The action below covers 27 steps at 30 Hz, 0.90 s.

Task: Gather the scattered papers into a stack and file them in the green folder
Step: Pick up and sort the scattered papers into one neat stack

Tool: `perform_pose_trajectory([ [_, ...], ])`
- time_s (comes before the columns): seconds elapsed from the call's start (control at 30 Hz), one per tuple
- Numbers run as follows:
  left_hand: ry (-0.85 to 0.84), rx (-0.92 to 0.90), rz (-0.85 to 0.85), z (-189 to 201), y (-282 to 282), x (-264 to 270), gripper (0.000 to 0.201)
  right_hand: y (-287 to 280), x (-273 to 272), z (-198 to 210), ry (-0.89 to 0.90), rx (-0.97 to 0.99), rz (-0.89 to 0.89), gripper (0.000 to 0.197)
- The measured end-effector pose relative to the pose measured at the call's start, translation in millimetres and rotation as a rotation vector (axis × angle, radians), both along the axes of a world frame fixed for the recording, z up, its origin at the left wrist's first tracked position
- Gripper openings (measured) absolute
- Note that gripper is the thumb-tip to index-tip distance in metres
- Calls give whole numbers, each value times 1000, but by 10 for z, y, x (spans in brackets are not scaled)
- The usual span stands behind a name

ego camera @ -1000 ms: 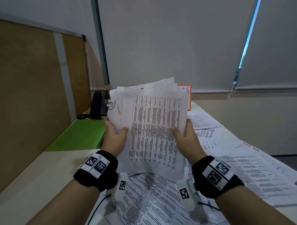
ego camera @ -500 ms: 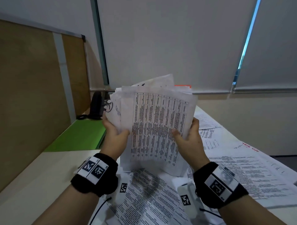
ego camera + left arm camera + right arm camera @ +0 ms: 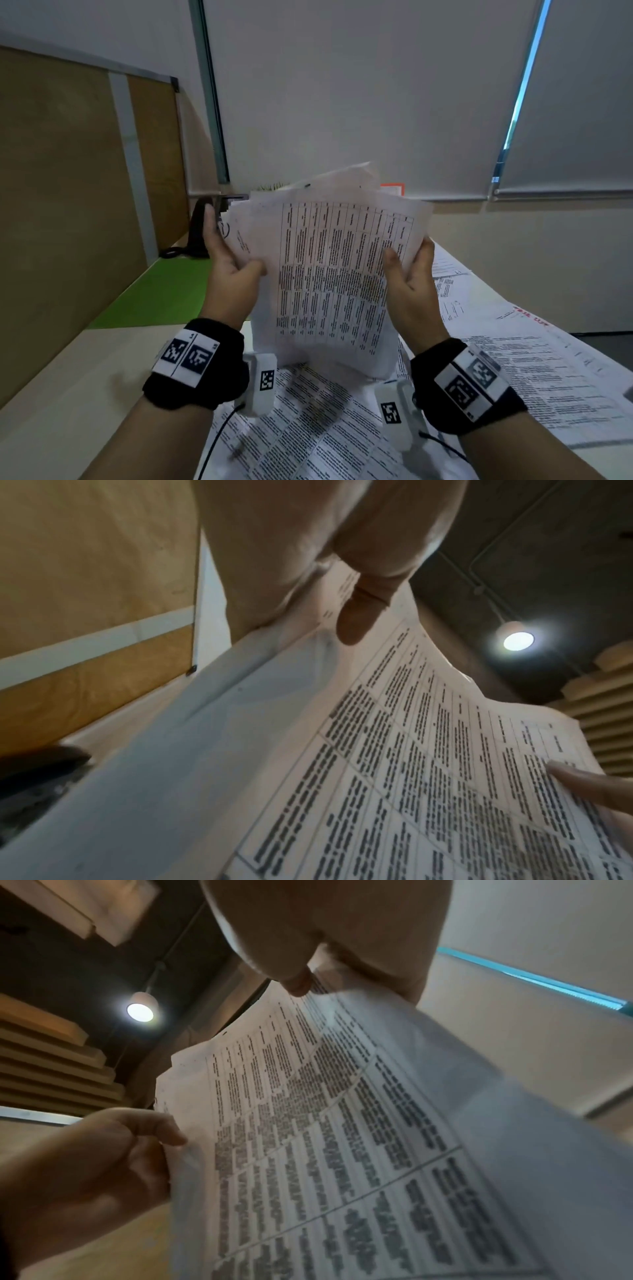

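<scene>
I hold an uneven stack of printed papers (image 3: 329, 274) upright above the table. My left hand (image 3: 229, 270) grips its left edge, thumb on the front sheet and fingers behind. My right hand (image 3: 411, 274) grips the right edge the same way. The front sheet is a printed table; sheets behind it stick out at the top. In the left wrist view my left hand's thumb (image 3: 359, 615) presses the stack of papers (image 3: 411, 777); the right wrist view shows the same stack of papers (image 3: 342, 1150). The green folder (image 3: 154, 294) lies shut on the table to the left.
Several loose printed sheets (image 3: 513, 370) cover the table (image 3: 68, 394) under and right of my hands. A black desk phone (image 3: 197, 236) stands behind the folder beside a wooden partition (image 3: 68, 205). An orange-edged card (image 3: 392, 188) shows behind the stack. Blinds fill the back.
The stack has risen a little off the table and tilted to the right. Both hands have slid higher along its side edges.
</scene>
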<state>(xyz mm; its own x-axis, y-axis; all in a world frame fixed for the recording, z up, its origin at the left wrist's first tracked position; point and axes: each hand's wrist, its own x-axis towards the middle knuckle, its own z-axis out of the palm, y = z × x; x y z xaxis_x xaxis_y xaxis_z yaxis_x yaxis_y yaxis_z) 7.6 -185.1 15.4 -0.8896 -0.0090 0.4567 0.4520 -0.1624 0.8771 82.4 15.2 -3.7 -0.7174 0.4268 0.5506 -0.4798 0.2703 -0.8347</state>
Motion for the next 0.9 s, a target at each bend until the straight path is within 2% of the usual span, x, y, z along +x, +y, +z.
perform_pose_trajectory([
  [0.1,80,9,-26,121,-32,-65,103,56,-18,69,21,60,14,47],
  [0.17,53,-14,-58,122,-67,-133,101,105,-22,45,-5,74,23,51],
  [0.23,-42,-43,-84,51,-66,-145,90,148,-27,-26,-50,76,3,48],
  [0.3,-96,-76,-75,-75,-73,-160,70,180,-31,-80,-64,78,-60,35],
  [0.43,-24,30,-4,-165,-131,-216,41,249,-70,-55,28,50,-175,16],
  [0.53,36,4,84,-114,-120,-260,24,275,-91,1,48,66,-187,16],
  [0.67,128,-16,183,-78,-104,-281,25,253,-100,14,-16,124,-51,13],
  [0.8,189,6,191,-84,-77,-256,25,224,-116,19,-47,127,-2,13],
  [0.87,208,-3,174,-78,-64,-226,24,178,-117,35,-52,116,-4,19],
  [0.9,218,-10,169,-75,-55,-199,23,156,-121,32,-46,102,-8,29],
])
